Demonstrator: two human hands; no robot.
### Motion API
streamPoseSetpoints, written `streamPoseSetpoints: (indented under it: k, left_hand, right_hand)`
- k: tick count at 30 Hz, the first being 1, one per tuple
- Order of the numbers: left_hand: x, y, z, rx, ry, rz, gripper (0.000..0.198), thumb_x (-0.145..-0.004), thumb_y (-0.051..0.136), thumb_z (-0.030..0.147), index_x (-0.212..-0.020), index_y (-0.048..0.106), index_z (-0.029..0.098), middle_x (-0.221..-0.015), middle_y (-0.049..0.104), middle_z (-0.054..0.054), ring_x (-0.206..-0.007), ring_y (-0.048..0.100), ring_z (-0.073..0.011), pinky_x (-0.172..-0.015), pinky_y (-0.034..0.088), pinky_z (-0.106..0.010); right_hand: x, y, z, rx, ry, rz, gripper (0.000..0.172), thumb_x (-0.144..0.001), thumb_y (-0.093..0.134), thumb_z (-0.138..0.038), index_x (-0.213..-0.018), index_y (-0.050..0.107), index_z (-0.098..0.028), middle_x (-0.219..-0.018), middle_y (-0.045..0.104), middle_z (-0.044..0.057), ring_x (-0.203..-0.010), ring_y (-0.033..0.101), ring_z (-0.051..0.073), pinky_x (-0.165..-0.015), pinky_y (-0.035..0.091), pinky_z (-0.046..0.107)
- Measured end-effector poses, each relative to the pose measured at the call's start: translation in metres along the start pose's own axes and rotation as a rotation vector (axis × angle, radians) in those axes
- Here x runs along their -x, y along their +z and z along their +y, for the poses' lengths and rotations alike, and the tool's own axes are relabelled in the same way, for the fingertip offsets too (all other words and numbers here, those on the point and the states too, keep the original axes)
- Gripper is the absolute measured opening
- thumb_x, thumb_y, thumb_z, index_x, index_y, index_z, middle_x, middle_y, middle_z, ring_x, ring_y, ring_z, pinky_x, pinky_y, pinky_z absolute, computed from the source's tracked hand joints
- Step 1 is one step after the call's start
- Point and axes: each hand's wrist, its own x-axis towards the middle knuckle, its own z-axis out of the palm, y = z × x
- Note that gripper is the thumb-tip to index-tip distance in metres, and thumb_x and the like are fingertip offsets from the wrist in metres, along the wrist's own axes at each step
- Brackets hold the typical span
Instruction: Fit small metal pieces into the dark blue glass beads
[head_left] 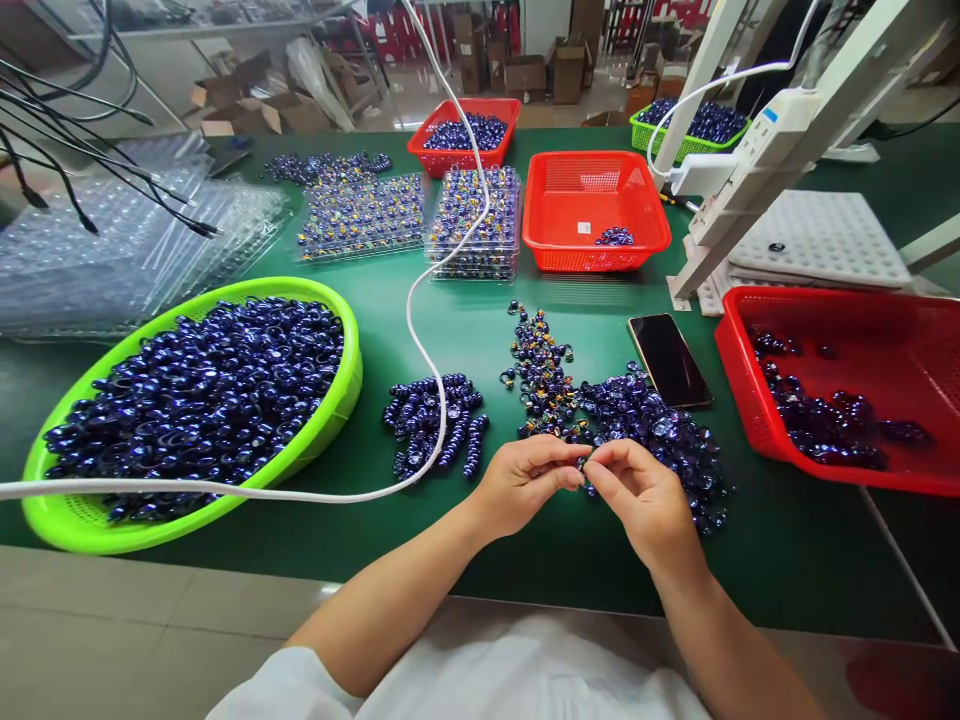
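My left hand point(525, 483) and my right hand point(637, 490) meet above the table's near side, both closed in a pinch. A small shiny dark piece point(583, 463) shows between their fingertips, largely covered by the fingers. Just beyond my hands lies a pile of glossy dark blue, ring-like pieces point(675, 430). Touching it on the left is a heap of similar pieces with gold-coloured parts point(541, 370). Farther left, more blue pieces point(427, 415) lie in a cluster, some lined up in short rows.
A green basket point(349, 370) full of blue pieces stands left. Red baskets point(652, 240) sit at the back and right. Filled clear trays point(472, 265) lie behind. A phone point(667, 360) rests near the pile. A white cable point(416, 340) hangs across the table. A metal post point(720, 230) carries a power strip.
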Motion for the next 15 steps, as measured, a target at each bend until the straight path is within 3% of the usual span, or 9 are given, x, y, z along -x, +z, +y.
streamPoseSetpoints:
  k: [10,12,15]
  left_hand:
    - [0.0023,0.0023,0.0006,-0.271,0.224,0.011,0.029,-0.09,0.062,0.026,-0.117,0.071,0.018,-0.09,0.073,-0.01,-0.079,0.066,-0.0163,-0.073,0.054,-0.028]
    - [0.0028,0.0041,0.0023,-0.266,0.185,0.014,0.029,-0.09,0.062,0.025,-0.116,0.072,0.015,-0.088,0.072,-0.011,-0.079,0.066,-0.017,-0.074,0.054,-0.029]
    - [0.0023,0.0073,0.0067,-0.131,0.002,0.03,0.03,-0.089,0.061,0.028,-0.112,0.073,0.012,-0.088,0.071,-0.011,-0.074,0.067,-0.0165,-0.071,0.056,-0.029]
  right_hand:
    - [-0.008,-0.0059,0.0089,0.085,-0.007,-0.031,0.02,-0.085,0.068,-0.04,-0.086,0.059,-0.022,-0.079,0.058,-0.001,-0.073,0.055,0.014,-0.069,0.046,0.026]
    - [-0.0079,-0.0054,0.009,0.17,-0.028,0.001,0.019,-0.086,0.067,-0.039,-0.087,0.06,-0.022,-0.08,0.059,0.0,-0.076,0.056,0.015,-0.072,0.046,0.028]
    - [-0.0075,-0.0053,0.0084,0.196,-0.062,-0.015,0.018,-0.089,0.064,-0.04,-0.089,0.062,-0.022,-0.084,0.062,0.001,-0.079,0.058,0.016,-0.075,0.047,0.029]
